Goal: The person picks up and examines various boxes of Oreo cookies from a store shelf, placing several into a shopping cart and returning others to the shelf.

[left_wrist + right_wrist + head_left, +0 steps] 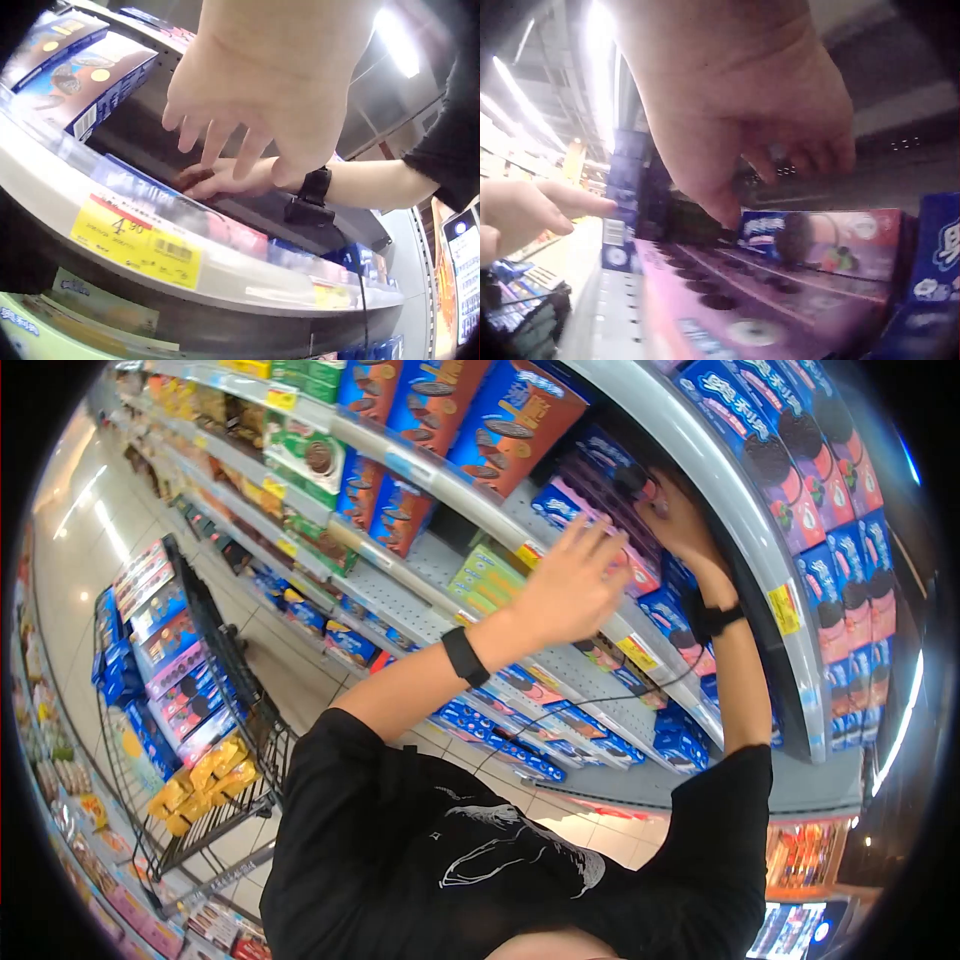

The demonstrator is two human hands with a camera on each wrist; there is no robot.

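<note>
Boxes with blue and pink fronts (645, 565) lie in a row on a shelf, their long purple sides (712, 300) showing in the right wrist view. The left hand (575, 585) hovers at the shelf's front edge, fingers spread and slightly bent, holding nothing; in the left wrist view its palm (262, 97) is above the price label (135, 240). Deeper inside the shelf, the right hand (685, 525) reaches over the row. Its fingers (810, 157) bend loosely above and behind a blue-pink box (825, 244), with no box visibly gripped. Whether the thumb touches the box, I cannot tell.
Brown-and-blue cookie boxes (515, 425) stand left of the row. A curved shelf rail (700, 440) passes over the right arm. The loaded shopping cart (260, 740) is at the left. A thin cable (600, 698) hangs between the arms.
</note>
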